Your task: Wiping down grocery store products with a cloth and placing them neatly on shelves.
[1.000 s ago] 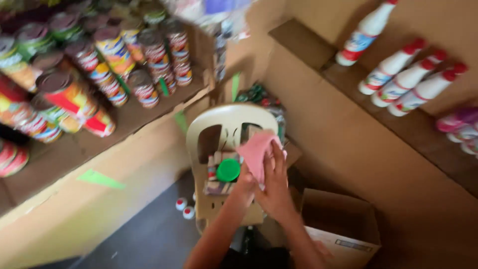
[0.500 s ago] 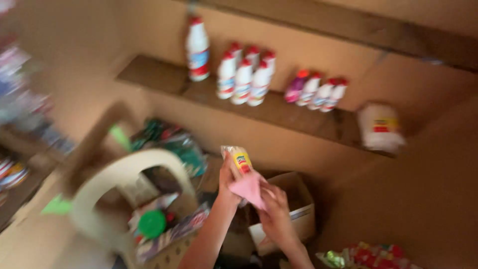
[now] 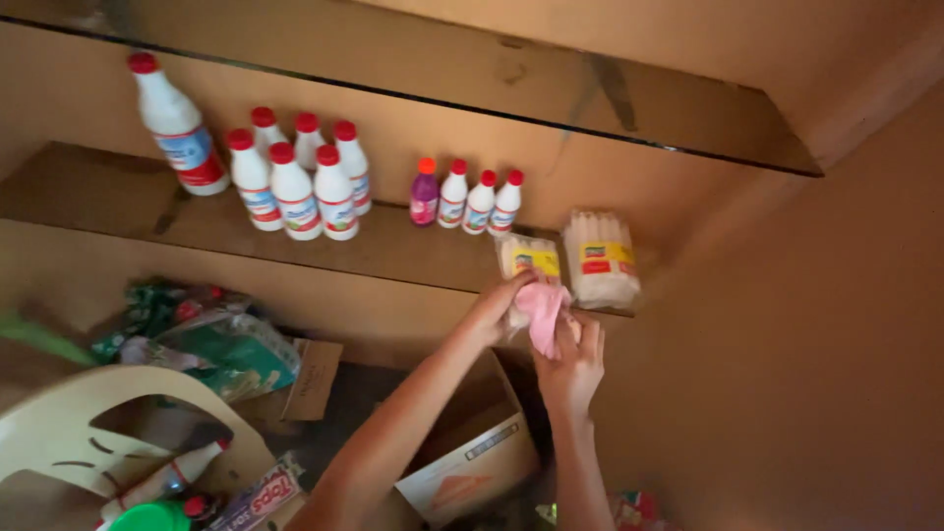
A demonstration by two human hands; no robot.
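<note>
Pack of white candles (image 3: 527, 264) in clear wrap with a yellow and red label band, lying at the front edge of the wooden shelf (image 3: 118, 202), right of frame centre. Left hand (image 3: 500, 307) grips its lower end from about 7 o'clock, fingers curled around the wrap. A second, fuller candle pack (image 3: 601, 258) of the same kind sits just beside it at 3 o'clock, upright against the wall. Right hand (image 3: 570, 366) is below the held pack at roughly 5 o'clock, fingers partly spread, pinching a pink cloth (image 3: 542, 312) that drapes over the pack's bottom end and touches it. Lower part of the held pack is hidden behind cloth and fingers; whether it rests fully on the shelf or is partly lifted, cannot tell. Along the shelf toward 9 o'clock: three small white bottles (image 3: 480, 202) with red caps, a purple bottle (image 3: 425, 193) with an orange cap, then a cluster of larger white bottles (image 3: 295, 182), red-capped. Open cardboard box (image 3: 472, 462) under the forearms, contents not readable. Cream plastic chair (image 3: 93, 433) at 8 o'clock, cut off by the frame edge. Green packets (image 3: 211, 339) below the shelf are blurred.
</note>
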